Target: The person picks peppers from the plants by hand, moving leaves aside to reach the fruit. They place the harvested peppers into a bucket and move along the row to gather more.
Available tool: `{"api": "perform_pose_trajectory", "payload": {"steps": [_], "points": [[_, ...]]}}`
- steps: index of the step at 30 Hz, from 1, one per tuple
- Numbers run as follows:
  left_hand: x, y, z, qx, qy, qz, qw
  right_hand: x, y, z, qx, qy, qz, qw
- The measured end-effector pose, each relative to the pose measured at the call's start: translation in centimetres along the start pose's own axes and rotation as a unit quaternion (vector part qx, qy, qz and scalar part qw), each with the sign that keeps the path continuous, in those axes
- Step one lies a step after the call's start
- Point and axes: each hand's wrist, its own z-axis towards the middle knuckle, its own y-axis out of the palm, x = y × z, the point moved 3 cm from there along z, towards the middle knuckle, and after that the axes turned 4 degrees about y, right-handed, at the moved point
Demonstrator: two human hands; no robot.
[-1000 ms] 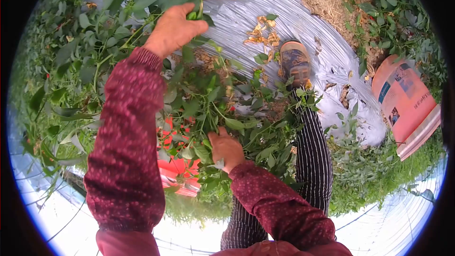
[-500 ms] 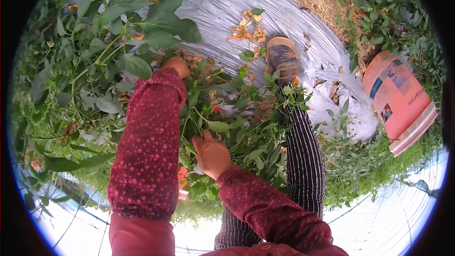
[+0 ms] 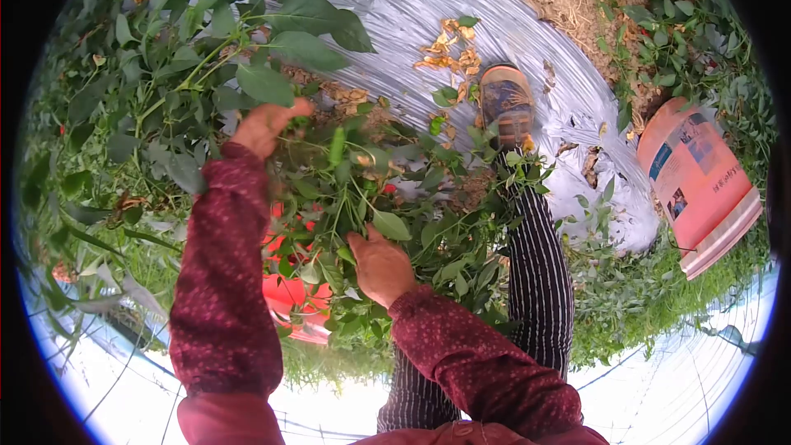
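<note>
My left hand (image 3: 262, 127) is at the left among pepper leaves, its fingers pointing right and partly hidden by a large leaf; whether it holds anything is not visible. A green pepper (image 3: 337, 147) hangs just right of it. Lower and nearer the middle, my right hand (image 3: 384, 267) has its fingers closed around the leafy stems (image 3: 350, 213) of a plant. Small red spots (image 3: 389, 188) show in the foliage between the hands.
A red bucket (image 3: 297, 301) stands behind leaves below my left hand. Another pinkish bucket (image 3: 700, 185) tilts at the right. Silvery plastic sheeting (image 3: 395, 25) covers the ground, with dry leaves and my shoe (image 3: 506, 103) on it. Large leafy branches (image 3: 305, 49) overhang the upper left.
My left hand has drawn back to the left, out of the middle foliage. The red bucket and the green pepper now show. My right hand stays at the stems.
</note>
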Motion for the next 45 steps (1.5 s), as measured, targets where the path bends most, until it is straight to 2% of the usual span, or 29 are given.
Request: {"api": "perform_pose_trajectory", "payload": {"steps": [1,2,4,5,6,8,10,12,13,15,16,22,24,26,30,45], "points": [[-0.2,-1.5,0.0,-0.051,-0.004,-0.022,0.998,0.1,0.1,-0.1,-0.009,0.007,-0.009,1.000],[-1.3,-3.3,0.6,-0.047,-0.003,-0.022,0.999,0.2,0.3,0.0,-0.018,0.013,-0.018,1.000],[-4.3,-6.1,2.9,-0.107,0.181,-0.018,0.978,0.5,1.1,0.2,-0.012,0.000,-0.028,1.000],[-5.8,-6.7,4.1,-0.149,0.139,-0.078,0.976,0.5,1.3,0.2,-0.006,-0.007,-0.036,0.999],[-4.3,-5.4,3.4,-0.149,0.140,-0.077,0.976,0.4,1.1,0.1,-0.005,-0.009,-0.036,0.999],[-1.1,-1.9,1.3,-0.015,0.024,-0.029,0.999,0.8,1.1,-0.1,-0.044,0.027,-0.042,0.998],[-1.5,-1.8,2.3,-0.016,0.009,0.014,1.000,0.7,0.3,-0.2,-0.045,0.024,-0.053,0.997],[-1.6,-0.6,3.1,-0.026,0.048,0.133,0.990,1.0,0.6,-0.3,-0.051,0.025,-0.061,0.997],[-1.4,0.3,3.3,-0.027,0.046,0.131,0.990,1.3,1.1,-0.2,-0.039,0.016,-0.057,0.997],[-0.8,1.9,3.8,-0.001,-0.005,0.386,0.922,1.6,1.2,0.0,-0.025,0.013,-0.054,0.998],[-1.0,2.3,4.2,-0.008,-0.015,0.427,0.904,1.5,1.1,0.0,-0.035,0.018,-0.047,0.998],[-2.6,2.0,6.2,-0.061,0.034,0.358,0.931,1.7,1.3,0.0,-0.050,0.020,-0.030,0.998],[-2.9,1.7,6.6,-0.065,0.049,0.341,0.937,1.6,1.4,-0.1,-0.054,0.021,-0.029,0.998],[-3.2,1.4,6.7,-0.064,0.062,0.325,0.941,1.5,1.6,0.0,-0.018,0.011,-0.024,1.000],[-3.4,1.0,6.3,-0.067,0.080,0.303,0.947,1.3,1.3,0.1,-0.024,0.011,-0.022,0.999],[-4.3,0.0,4.5,-0.086,0.091,0.278,0.952,1.5,1.5,0.2,-0.032,0.019,-0.039,0.999]]}}
